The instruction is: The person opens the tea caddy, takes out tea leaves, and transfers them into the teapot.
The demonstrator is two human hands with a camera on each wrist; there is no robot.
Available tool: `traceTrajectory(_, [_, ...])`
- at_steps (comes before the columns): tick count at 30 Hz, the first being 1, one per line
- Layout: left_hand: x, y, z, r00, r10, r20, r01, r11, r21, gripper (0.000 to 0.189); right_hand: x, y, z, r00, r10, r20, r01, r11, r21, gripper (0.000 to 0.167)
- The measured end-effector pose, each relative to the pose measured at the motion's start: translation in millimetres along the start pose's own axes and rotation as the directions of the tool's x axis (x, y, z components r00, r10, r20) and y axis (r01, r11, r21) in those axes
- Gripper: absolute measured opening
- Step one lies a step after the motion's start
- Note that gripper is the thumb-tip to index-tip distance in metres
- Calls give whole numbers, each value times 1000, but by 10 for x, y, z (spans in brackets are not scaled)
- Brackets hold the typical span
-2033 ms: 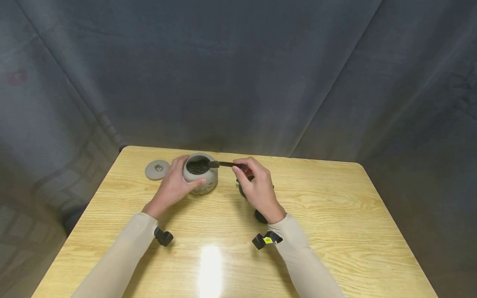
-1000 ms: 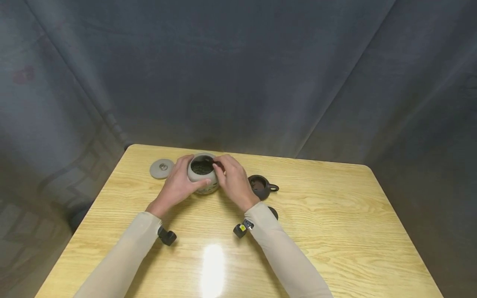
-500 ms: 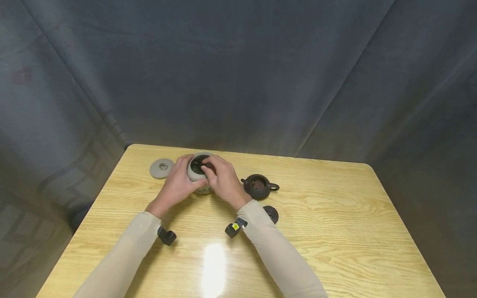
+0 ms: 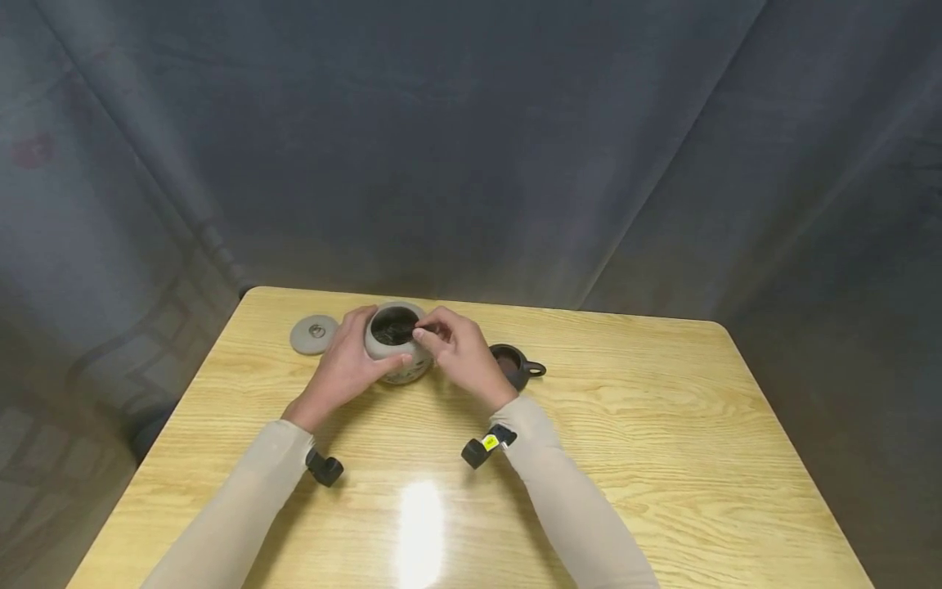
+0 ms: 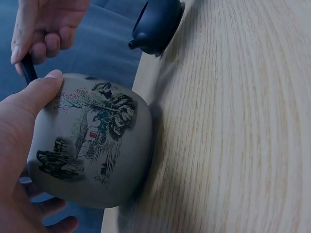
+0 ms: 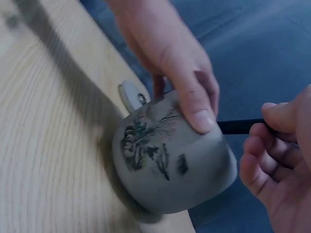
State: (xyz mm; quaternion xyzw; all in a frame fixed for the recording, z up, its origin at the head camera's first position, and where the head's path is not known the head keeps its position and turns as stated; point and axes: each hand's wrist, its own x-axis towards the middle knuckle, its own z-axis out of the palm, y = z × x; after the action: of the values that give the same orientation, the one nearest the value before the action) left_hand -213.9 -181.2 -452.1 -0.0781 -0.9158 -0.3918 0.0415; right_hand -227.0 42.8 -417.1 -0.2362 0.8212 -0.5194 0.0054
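Since half a second ago, the right hand [image 4: 462,357] has drawn back from above the mouth of the round grey ceramic jar [image 5: 97,141] to its right rim, while the left hand [image 4: 344,357] has kept its place. Thumb and forefinger of the right hand are pressed together and pinch a thin black stick-like tool [image 6: 240,127]; the other fingers are curled loosely. This tool reaches to the jar's mouth, but its tip is not clear to me. The left hand is bent widely around the left side of the jar, with its thumb on the front.

On the jar, which is on the table [image 4: 662,458] near the far edge, a landscape is painted: dark trees and rocks, a reddish blossoming branch, a house with a red spot. Small marks beside the branch could be writing, but they are too small for reading. Inside the jar lies something dark. On the right wrist device [image 4: 475,452], the yellow label [image 4: 490,442] cannot be read either.

Left of the jar lies a flat grey round lid [image 4: 306,337] with a ring-like knob. To the right, partly behind the right hand, stands a dark round teapot [image 4: 524,375] with a loop handle
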Motion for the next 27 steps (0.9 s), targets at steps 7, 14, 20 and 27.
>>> traceTrajectory(7, [8, -28, 0, 1000, -8, -1, 8, 1000, 0, 113, 11, 47, 12, 991, 126, -48, -112, 967, 229, 17])
traceTrajectory(14, [13, -19, 6, 1000, -7, -7, 8, 1000, 9, 113, 51, 28, 41, 966, 234, -112, -183, 919, 348, 15])
traceTrajectory(20, [16, -17, 11, 1000, -10, -10, 10, 1000, 12, 111, 78, 51, 35, 953, 258, -160, -177, 899, 400, 15])
traceTrajectory(27, [31, -22, 19, 1000, -15, -13, 15, 1000, 20, 112, 85, 73, -23, 941, 276, -197, -176, 895, 410, 14])
